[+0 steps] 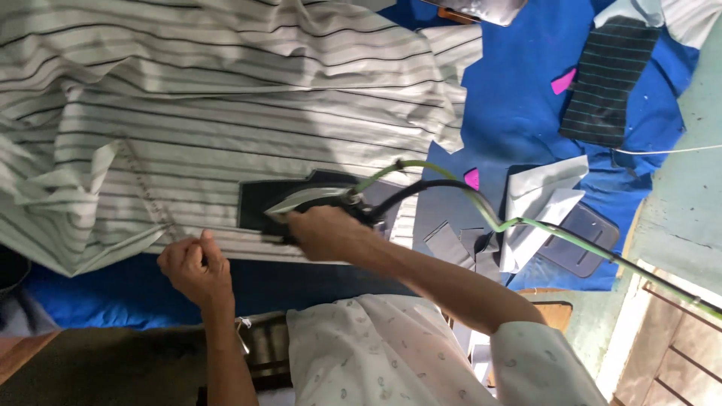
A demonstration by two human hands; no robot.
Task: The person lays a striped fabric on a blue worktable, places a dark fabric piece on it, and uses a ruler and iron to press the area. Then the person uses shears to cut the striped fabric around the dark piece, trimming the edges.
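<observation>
A white shirt with thin dark stripes lies spread over a blue padded table. My right hand grips the dark handle of a metal iron, which rests on a dark pocket-shaped piece on the shirt. A black cord and a green hose run from the iron off to the right. My left hand pinches the shirt's near edge, just left of the iron, with the fingers closed on the cloth.
A dark striped cloth piece lies at the far right of the table. Pink tags, grey and white cut pieces and a dark flat pad sit right of the iron. A pale green wall borders the right side.
</observation>
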